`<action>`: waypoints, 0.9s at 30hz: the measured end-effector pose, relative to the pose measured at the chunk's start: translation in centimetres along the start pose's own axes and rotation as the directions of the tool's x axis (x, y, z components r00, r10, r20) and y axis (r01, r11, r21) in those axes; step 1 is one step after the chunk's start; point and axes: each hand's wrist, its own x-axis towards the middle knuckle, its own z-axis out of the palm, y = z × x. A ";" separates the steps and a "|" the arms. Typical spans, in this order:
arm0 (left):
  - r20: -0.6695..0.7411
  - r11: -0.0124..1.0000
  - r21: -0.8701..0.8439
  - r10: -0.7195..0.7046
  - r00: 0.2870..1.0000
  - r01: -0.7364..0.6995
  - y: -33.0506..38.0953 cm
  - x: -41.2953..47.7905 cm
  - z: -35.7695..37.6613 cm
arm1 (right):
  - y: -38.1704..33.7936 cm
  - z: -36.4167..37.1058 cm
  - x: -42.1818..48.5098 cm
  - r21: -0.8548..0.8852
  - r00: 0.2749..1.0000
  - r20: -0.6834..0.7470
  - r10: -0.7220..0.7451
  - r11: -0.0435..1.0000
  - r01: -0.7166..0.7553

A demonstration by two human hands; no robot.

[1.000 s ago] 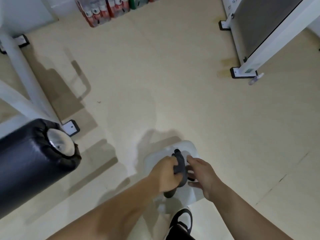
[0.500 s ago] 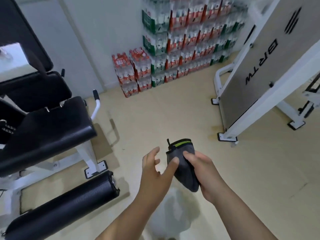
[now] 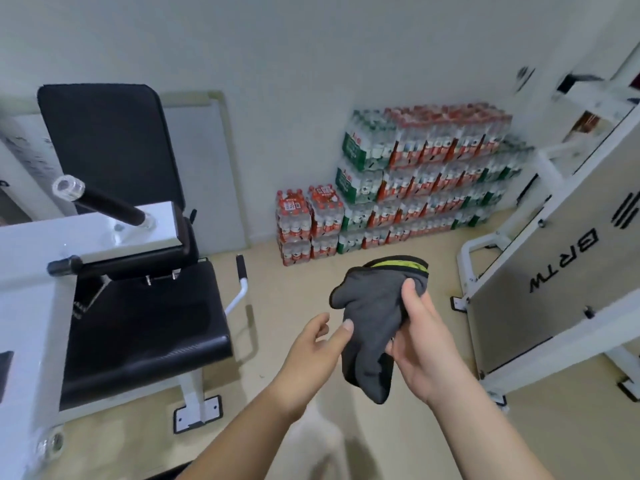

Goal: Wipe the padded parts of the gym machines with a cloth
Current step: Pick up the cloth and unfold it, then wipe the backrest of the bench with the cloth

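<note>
A dark grey cloth point(image 3: 372, 317) with a yellow-green trim hangs in front of me, gripped by my right hand point(image 3: 420, 341), thumb on top. My left hand point(image 3: 313, 348) is just left of it, fingers relaxed, thumb tip touching the cloth's edge. To the left stands a gym machine with a black padded seat point(image 3: 145, 320) and a black padded backrest point(image 3: 110, 143). A black handle bar point(image 3: 104, 202) sticks out above the machine's white frame point(image 3: 38, 282).
Stacked packs of bottled water point(image 3: 408, 181) fill the far corner against the white wall. A white machine with a grey "BRTW" panel point(image 3: 554, 282) stands on the right. Beige floor point(image 3: 277, 299) lies between the two machines.
The view has tilted up from the floor to the room. My right hand lifted the cloth and it unfolded; my left hand let go and now only touches its edge.
</note>
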 end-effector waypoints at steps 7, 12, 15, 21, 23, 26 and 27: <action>0.313 0.817 -0.471 -0.197 0.929 0.332 4.6 8.2 2.4 | -4.0 1.3 9.4 0.023 0.993 0.066 0.103 0.994 -0.104; -0.255 0.936 -0.338 0.011 0.967 -0.099 8.7 15.0 7.1 | -6.9 -0.6 18.0 -0.410 0.983 0.141 0.117 0.911 -0.050; -0.363 0.939 0.247 0.319 0.875 -0.240 11.2 16.8 7.6 | -8.9 -1.1 22.2 -0.574 0.972 0.178 0.156 0.818 -0.027; -0.128 0.457 0.874 0.550 0.825 -0.169 15.1 19.2 5.5 | -10.3 3.0 27.5 -0.413 0.817 0.341 0.465 0.855 -0.314; -0.137 0.516 0.828 0.565 0.813 -0.219 16.0 20.6 3.8 | -10.4 5.5 29.7 -0.396 0.810 0.382 0.446 0.870 -0.293; -0.153 0.623 0.741 0.518 0.842 -0.249 16.6 22.9 -0.3 | -10.1 9.3 33.3 -0.376 0.828 0.397 0.395 0.893 -0.246; -0.166 0.618 0.754 0.506 0.847 -0.222 16.5 23.8 -1.5 | -9.9 10.5 34.5 -0.388 0.828 0.393 0.399 0.889 -0.244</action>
